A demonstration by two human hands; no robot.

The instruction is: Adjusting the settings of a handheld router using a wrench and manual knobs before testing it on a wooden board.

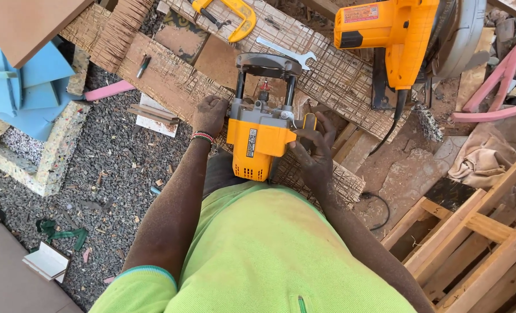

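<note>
Green shirt (258,255) fills the near view, and just beyond it stands a yellow router (262,130), upright on a scored wooden board (171,78). Right hand (314,145) is closed around the router's side handle, fingers wrapped tight. Left hand (209,115) rests as a loose fist on the board just beside the tool's other side, touching wood, not the machine. Above the grip lie a wrench (287,53), a yellow clamp (234,14) and a yellow circular saw (394,40); a black cord (379,206) trails off to the right of the held handle. With only one hand on it, I'd judge the router could twist or tip if it bit. The cord could also snag on the wooden frame (478,237) nearby.
</note>
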